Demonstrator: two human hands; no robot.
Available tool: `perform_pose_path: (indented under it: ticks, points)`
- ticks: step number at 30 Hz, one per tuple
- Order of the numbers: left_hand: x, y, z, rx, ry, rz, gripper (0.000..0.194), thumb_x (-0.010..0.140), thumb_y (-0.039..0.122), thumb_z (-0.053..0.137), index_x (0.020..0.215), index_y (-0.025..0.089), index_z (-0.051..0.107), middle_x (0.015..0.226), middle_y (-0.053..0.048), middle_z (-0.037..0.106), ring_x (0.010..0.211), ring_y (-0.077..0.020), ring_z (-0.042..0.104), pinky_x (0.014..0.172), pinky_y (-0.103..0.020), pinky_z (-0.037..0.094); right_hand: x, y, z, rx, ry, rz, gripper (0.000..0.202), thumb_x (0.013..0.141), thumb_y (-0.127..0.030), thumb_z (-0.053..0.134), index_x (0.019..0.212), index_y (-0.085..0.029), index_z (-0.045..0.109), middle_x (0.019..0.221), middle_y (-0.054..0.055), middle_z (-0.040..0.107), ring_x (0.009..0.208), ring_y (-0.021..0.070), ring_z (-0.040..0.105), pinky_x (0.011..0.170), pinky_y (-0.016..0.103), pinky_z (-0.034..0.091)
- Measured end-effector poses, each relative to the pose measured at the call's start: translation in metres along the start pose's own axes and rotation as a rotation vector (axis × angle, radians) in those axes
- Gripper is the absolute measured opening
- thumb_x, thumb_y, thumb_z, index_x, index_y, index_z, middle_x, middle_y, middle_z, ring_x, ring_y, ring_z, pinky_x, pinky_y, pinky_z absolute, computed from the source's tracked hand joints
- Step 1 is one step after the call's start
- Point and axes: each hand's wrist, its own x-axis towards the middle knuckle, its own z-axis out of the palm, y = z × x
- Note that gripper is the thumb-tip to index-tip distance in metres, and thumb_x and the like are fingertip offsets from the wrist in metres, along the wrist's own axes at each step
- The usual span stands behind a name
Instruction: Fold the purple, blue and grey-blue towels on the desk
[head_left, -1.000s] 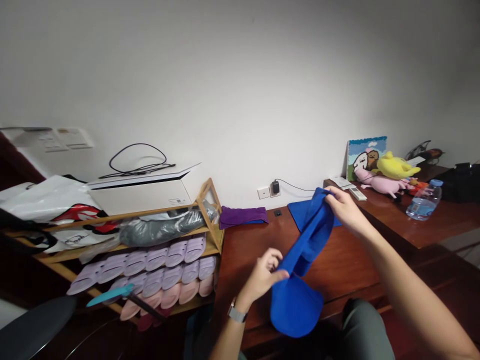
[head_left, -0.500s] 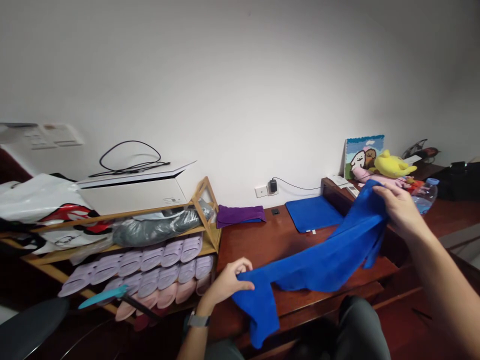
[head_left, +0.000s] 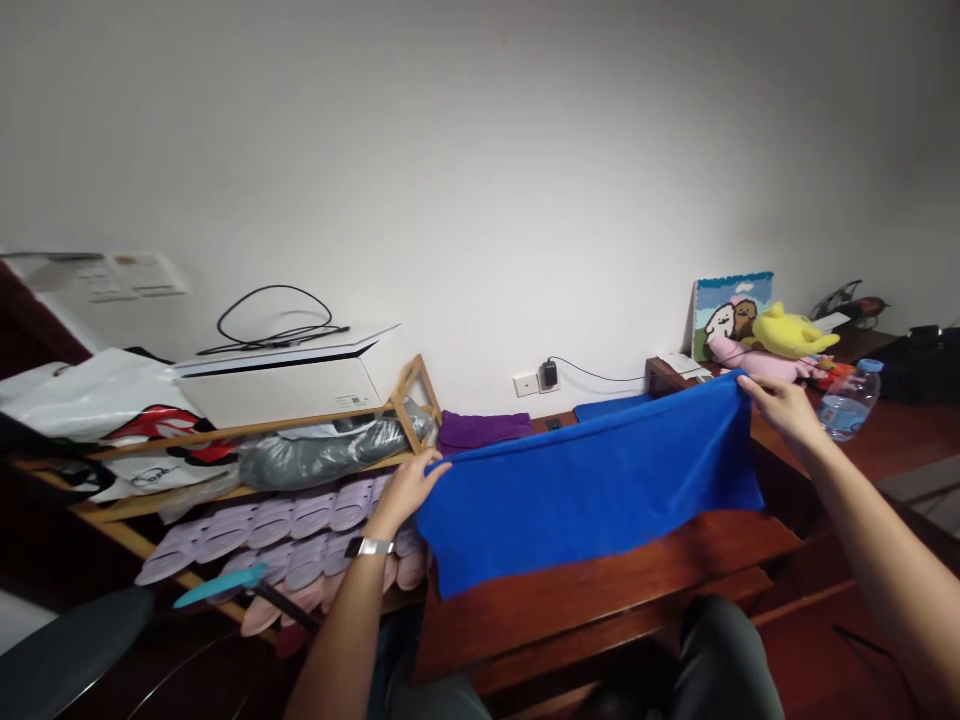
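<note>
A blue towel (head_left: 592,490) hangs stretched out between my two hands over the dark wooden desk (head_left: 600,600). My left hand (head_left: 409,487) pinches its upper left corner, and my right hand (head_left: 780,402) pinches the upper right corner. Its top edge is nearly straight and rises toward the right. Behind it lies a folded purple cloth (head_left: 484,428), partly covered from view. Another blue cloth (head_left: 611,407) lies flat near the wall, mostly hidden by the towel I hold.
At the left, a wooden rack (head_left: 420,385) holds several slippers (head_left: 292,515), a white box (head_left: 285,385) and plastic-wrapped things. Plush toys (head_left: 791,330), a dog picture (head_left: 731,312) and a water bottle (head_left: 851,402) stand at the right. A black charger (head_left: 550,373) sits in the wall socket.
The towel has gone from bunched and sagging to spread taut. My left hand has moved up and to the left; my right hand is still at the other corner.
</note>
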Motion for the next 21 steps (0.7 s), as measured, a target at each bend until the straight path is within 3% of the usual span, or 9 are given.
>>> perform_pose_path:
  ticks: [4,7,10,13,17,19,21]
  points:
    - [0.004,0.012,-0.020,0.290,0.328,0.047,0.036,0.101,0.054,0.050,0.103,0.024,0.071,0.106,-0.009,0.079,0.091,-0.0265,0.072,0.077,-0.030,0.049,0.010,0.002,0.005,0.217,-0.006,0.158,0.030,0.083,-0.050,0.077,0.083,-0.021,0.070,0.059,-0.002,0.055,0.064,0.0177,0.054,0.070,0.038,0.046]
    - [-0.024,0.003,-0.010,0.391,0.357,0.146,0.037,0.104,0.051,0.048,0.102,0.023,0.072,0.102,-0.009,0.079,0.088,-0.0259,0.073,0.078,-0.032,0.049,0.000,0.024,0.006,0.409,0.004,0.206,0.031,0.078,-0.049,0.081,0.086,-0.023,0.068,0.067,-0.001,0.060,0.069,0.0175,0.061,0.074,0.035,0.052]
    - [-0.067,-0.019,0.027,0.450,0.223,0.213,0.040,0.107,0.045,0.040,0.104,0.024,0.073,0.100,-0.010,0.079,0.088,-0.0263,0.073,0.077,-0.034,0.052,-0.026,0.071,0.010,0.435,0.013,0.293,0.042,0.074,-0.062,0.075,0.084,-0.021,0.069,0.070,0.001,0.064,0.064,0.0169,0.060,0.067,0.032,0.053]
    - [-0.116,-0.041,0.082,0.438,0.054,0.211,0.039,0.106,0.038,0.038,0.108,0.024,0.075,0.100,-0.009,0.079,0.089,-0.0261,0.075,0.079,-0.036,0.056,-0.066,0.134,0.016,0.205,-0.063,0.349,0.055,0.073,-0.073,0.066,0.074,-0.019,0.071,0.066,0.004,0.066,0.062,0.0188,0.060,0.061,0.033,0.053]
    - [-0.176,-0.060,0.151,0.374,-0.129,0.188,0.036,0.098,0.025,0.043,0.114,0.027,0.075,0.112,-0.007,0.081,0.104,-0.0259,0.076,0.095,-0.039,0.058,-0.118,0.219,0.029,-0.057,-0.181,0.337,0.047,0.059,-0.068,0.073,0.056,-0.022,0.067,0.066,0.008,0.072,0.072,0.0279,0.069,0.068,0.038,0.056]
    - [-0.198,-0.065,0.171,0.353,-0.180,0.172,0.038,0.093,0.023,0.047,0.116,0.030,0.075,0.117,-0.004,0.081,0.109,-0.0253,0.076,0.099,-0.039,0.059,-0.137,0.252,0.034,-0.111,-0.222,0.354,0.041,0.052,-0.063,0.074,0.059,-0.023,0.071,0.068,0.009,0.075,0.074,0.0306,0.072,0.072,0.040,0.058]
    - [-0.212,-0.070,0.179,0.331,-0.205,0.152,0.040,0.090,0.023,0.048,0.118,0.032,0.076,0.120,-0.003,0.081,0.112,-0.0250,0.075,0.101,-0.040,0.059,-0.148,0.277,0.034,-0.162,-0.221,0.363,0.039,0.048,-0.058,0.073,0.066,-0.023,0.075,0.073,0.008,0.078,0.076,0.0312,0.075,0.077,0.042,0.059]
